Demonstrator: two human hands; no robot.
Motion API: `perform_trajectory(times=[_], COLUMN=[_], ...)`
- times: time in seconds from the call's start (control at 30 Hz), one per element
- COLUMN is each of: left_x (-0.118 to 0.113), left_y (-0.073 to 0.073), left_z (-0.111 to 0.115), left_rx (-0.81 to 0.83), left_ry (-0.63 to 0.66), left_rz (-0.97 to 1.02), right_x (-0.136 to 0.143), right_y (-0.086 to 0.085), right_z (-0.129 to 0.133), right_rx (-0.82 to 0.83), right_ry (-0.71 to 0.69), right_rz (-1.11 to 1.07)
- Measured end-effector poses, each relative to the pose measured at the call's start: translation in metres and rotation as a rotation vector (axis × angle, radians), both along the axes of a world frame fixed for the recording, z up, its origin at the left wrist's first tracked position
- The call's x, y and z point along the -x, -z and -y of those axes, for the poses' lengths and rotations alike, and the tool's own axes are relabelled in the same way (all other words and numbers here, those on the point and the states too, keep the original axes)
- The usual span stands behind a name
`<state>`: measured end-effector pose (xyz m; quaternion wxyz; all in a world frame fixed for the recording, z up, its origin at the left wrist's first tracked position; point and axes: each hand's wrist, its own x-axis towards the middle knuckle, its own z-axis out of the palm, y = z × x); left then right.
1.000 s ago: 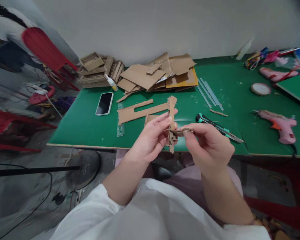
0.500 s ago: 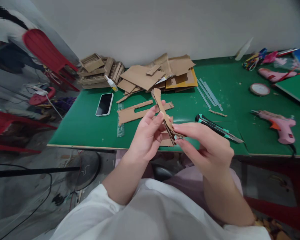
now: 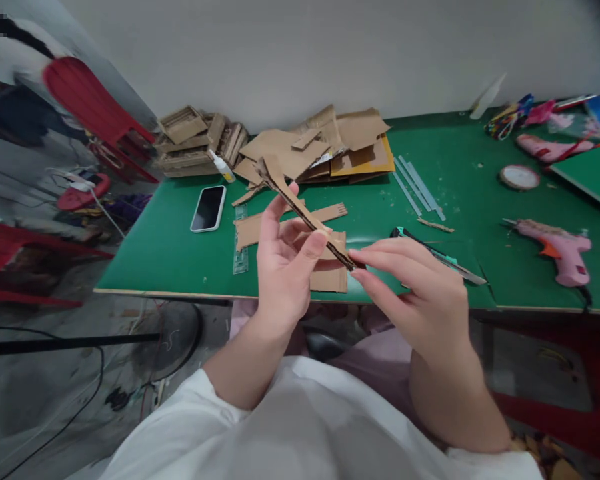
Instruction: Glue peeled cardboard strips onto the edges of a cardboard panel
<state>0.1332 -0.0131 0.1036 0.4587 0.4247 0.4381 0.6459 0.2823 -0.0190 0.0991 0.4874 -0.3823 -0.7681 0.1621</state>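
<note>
My left hand (image 3: 290, 257) grips a narrow cardboard strip (image 3: 297, 208) around its middle, thumb on the near side. The strip slants from upper left to lower right above the table, its dark corrugated edge turned toward me. With thumb and fingertips my right hand (image 3: 410, 287) pinches its lower right end. Underneath, partly covered by my left hand, lie a flat cardboard piece (image 3: 333, 277) at the table's front and a slotted cardboard piece (image 3: 253, 230). A clear ruler (image 3: 241, 260) sticks out from under the slotted piece. Behind my right hand is a box cutter (image 3: 460, 269), blade out.
Cardboard sheets (image 3: 275, 150) and stacked cardboard pieces (image 3: 190, 150) line the wall, with a glue bottle (image 3: 223, 167) in front. A phone (image 3: 209, 209) lies left. Rightward are glue sticks (image 3: 417, 183), a tape roll (image 3: 520, 178) and a pink glue gun (image 3: 555, 250). A person sits far left.
The cardboard strip has turned to a flatter slant, its upper end swinging left. My left hand has opened out around it, while my right hand keeps its pinch at the lower end.
</note>
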Motion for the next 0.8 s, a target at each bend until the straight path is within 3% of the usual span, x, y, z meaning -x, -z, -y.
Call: perform_trajectory(times=[0.43, 0.63, 0.8], left_x=[-0.001, -0.002, -0.001], left_y=[0.011, 0.001, 0.002], left_z=[-0.002, -0.001, -0.008], left_rx=[-0.068, 0.08, 0.277], left_ry=[-0.009, -0.006, 0.186], left_rz=[-0.192, -0.021, 0.23], right_x=[0.004, -0.001, 0.0], right_y=[0.004, 0.003, 0.005], right_z=[0.006, 0.005, -0.001], right_rx=[-0.12, -0.008, 0.038], right_ry=[0.108, 0.013, -0.039], right_rz=[0.191, 0.193, 0.054])
